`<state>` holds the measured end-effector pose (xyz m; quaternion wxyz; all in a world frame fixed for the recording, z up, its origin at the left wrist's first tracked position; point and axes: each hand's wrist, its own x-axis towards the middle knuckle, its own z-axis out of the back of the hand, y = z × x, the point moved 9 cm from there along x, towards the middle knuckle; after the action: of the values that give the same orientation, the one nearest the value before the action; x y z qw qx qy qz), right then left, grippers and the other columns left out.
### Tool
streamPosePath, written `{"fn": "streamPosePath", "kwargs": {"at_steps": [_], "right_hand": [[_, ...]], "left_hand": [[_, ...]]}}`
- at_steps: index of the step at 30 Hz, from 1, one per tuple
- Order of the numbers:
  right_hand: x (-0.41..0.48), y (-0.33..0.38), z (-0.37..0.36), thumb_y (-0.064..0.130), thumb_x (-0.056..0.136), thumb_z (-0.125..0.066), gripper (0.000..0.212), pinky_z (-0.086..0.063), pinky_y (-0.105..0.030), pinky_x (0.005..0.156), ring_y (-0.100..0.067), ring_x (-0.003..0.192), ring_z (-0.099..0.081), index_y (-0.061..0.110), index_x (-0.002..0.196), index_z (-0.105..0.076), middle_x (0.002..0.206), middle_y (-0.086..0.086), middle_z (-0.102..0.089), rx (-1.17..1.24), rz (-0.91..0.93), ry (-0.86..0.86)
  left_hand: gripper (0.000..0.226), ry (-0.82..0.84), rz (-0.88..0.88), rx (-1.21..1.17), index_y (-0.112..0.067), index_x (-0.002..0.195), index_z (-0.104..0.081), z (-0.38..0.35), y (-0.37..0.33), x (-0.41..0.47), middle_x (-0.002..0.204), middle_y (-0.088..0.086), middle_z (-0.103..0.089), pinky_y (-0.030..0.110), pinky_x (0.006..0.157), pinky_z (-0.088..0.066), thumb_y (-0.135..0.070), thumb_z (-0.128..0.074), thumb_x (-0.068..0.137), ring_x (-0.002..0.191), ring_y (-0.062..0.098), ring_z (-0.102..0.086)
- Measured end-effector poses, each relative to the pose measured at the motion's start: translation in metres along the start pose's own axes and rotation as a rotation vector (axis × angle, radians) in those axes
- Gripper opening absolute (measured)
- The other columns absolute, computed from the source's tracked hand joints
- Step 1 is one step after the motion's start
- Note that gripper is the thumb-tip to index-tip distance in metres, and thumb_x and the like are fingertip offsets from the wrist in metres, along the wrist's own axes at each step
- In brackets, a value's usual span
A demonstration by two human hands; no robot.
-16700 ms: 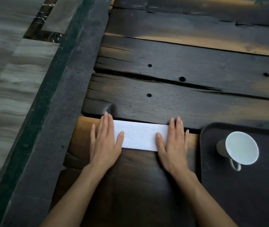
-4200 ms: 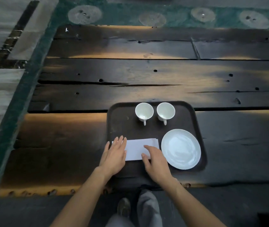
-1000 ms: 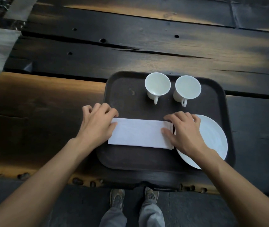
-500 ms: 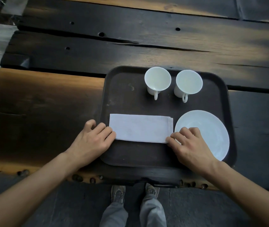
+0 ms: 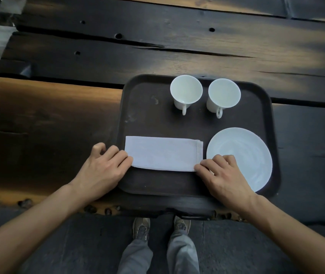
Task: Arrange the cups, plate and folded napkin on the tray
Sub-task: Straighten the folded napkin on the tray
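Left hand [image 5: 102,167] curled, right hand [image 5: 222,174] curled, both touching napkin [image 5: 162,153] near corners; tray [image 5: 143,119] left side bare

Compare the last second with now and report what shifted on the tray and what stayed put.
The folded napkin no longer overlaps the plate; its right end now lies just left of the rim. The left hand and right hand slid back to its near corners, fingertips touching the cloth. The two cups, plate and tray kept their arrangement.
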<state>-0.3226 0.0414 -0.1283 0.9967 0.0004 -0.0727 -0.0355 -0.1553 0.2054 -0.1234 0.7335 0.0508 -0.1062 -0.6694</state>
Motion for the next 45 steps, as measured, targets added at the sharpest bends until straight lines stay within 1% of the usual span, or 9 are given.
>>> {"fn": "streamPosePath", "kwargs": {"at_steps": [4, 8, 10, 15, 17, 21, 27, 34, 45], "right_hand": [[-0.005, -0.003, 0.007, 0.03, 0.096, -0.064, 0.024, -0.043, -0.04, 0.072, -0.027, 0.083, -0.061, 0.014, 0.113, -0.071, 0.104, 0.002, -0.07, 0.152, -0.043, 0.009], [-0.029, -0.016, 0.016, 0.025, 0.095, -0.066, 0.03, -0.047, -0.04, 0.087, -0.021, 0.105, -0.064, 0.012, 0.122, -0.071, 0.127, 0.003, -0.069, 0.34, -0.133, -0.064], [-0.046, -0.037, 0.021, 0.024, 0.093, -0.066, 0.032, -0.046, -0.036, 0.094, -0.02, 0.111, -0.064, 0.01, 0.121, -0.072, 0.127, 0.0, -0.069, 0.391, -0.245, -0.11], [-0.092, -0.12, 0.032, 0.008, 0.088, -0.071, 0.03, -0.054, -0.039, 0.085, -0.029, 0.095, -0.066, 0.008, 0.118, -0.072, 0.113, -0.008, -0.07, 0.31, -0.651, -0.191], [-0.107, -0.153, 0.027, 0.009, 0.087, -0.072, 0.035, -0.052, -0.038, 0.08, -0.031, 0.087, -0.066, 0.014, 0.122, -0.069, 0.109, -0.007, -0.069, 0.287, -0.798, -0.108], [-0.115, -0.187, 0.02, 0.016, 0.088, -0.073, 0.032, -0.05, -0.037, 0.08, -0.032, 0.09, -0.066, 0.011, 0.12, -0.071, 0.098, -0.005, -0.067, 0.307, -0.897, -0.008], [-0.107, -0.196, 0.009, 0.027, 0.09, -0.069, 0.011, -0.037, -0.029, 0.072, -0.023, 0.081, -0.057, 0.022, 0.094, -0.078, 0.078, 0.006, -0.054, 0.379, -0.876, 0.081], [-0.124, -0.2, 0.002, 0.034, 0.084, -0.067, 0.025, -0.038, -0.03, 0.061, -0.025, 0.065, -0.056, 0.022, 0.063, -0.068, 0.057, 0.007, -0.059, 0.395, -1.024, 0.154], [-0.115, -0.215, 0.018, 0.037, 0.085, -0.072, 0.018, -0.049, -0.03, 0.072, -0.016, 0.072, -0.065, 0.023, 0.097, -0.073, 0.068, 0.018, -0.064, 0.503, -1.037, 0.043]], "left_hand": [[0.035, 0.032, 0.104, -0.216, -0.009, 0.11, -0.069, 0.004, -0.007, 0.005, 0.114, 0.014, -0.068, 0.047, 0.084, -0.041, -0.037, -0.052, 0.099, 0.101, 0.035, -0.065], [0.047, 0.01, 0.097, -0.449, -0.004, 0.14, -0.058, 0.012, -0.047, 0.03, 0.149, 0.016, -0.053, 0.046, 0.111, -0.043, -0.032, -0.047, 0.104, 0.139, 0.035, -0.049], [0.048, 0.032, 0.148, -0.489, -0.005, 0.143, -0.055, 0.014, -0.06, 0.048, 0.153, 0.015, -0.05, 0.048, 0.113, -0.042, -0.029, -0.049, 0.103, 0.142, 0.036, -0.046], [0.028, 0.09, 0.503, -0.95, -0.015, 0.123, -0.068, 0.012, -0.088, 0.097, 0.099, -0.005, -0.07, 0.04, 0.084, -0.056, -0.024, -0.063, 0.096, 0.088, 0.016, -0.067], [0.031, 0.21, 0.729, -1.116, -0.023, 0.123, -0.067, -0.004, -0.097, 0.107, 0.09, -0.015, -0.07, 0.034, 0.087, -0.055, -0.035, -0.063, 0.095, 0.082, 0.006, -0.067], [0.024, 0.263, 0.925, -1.17, -0.026, 0.111, -0.069, -0.018, -0.101, 0.116, 0.09, -0.011, -0.073, 0.038, 0.085, -0.057, -0.039, -0.065, 0.091, 0.082, 0.014, -0.07], [0.011, 0.306, 0.878, -1.033, -0.031, 0.094, -0.067, -0.026, -0.105, 0.131, 0.077, -0.016, -0.069, 0.033, 0.075, -0.054, -0.041, -0.065, 0.09, 0.076, 0.008, -0.065], [0.017, 0.328, 0.903, -0.97, -0.028, 0.075, -0.067, -0.032, -0.099, 0.151, 0.057, -0.01, -0.067, 0.022, 0.062, -0.046, -0.032, -0.065, 0.092, 0.068, 0.004, -0.063], [0.015, 0.292, 0.928, -0.935, -0.03, 0.077, -0.065, -0.025, -0.094, 0.158, 0.066, -0.019, -0.068, 0.012, 0.056, -0.041, -0.042, -0.069, 0.085, 0.071, -0.001, -0.063]]}}
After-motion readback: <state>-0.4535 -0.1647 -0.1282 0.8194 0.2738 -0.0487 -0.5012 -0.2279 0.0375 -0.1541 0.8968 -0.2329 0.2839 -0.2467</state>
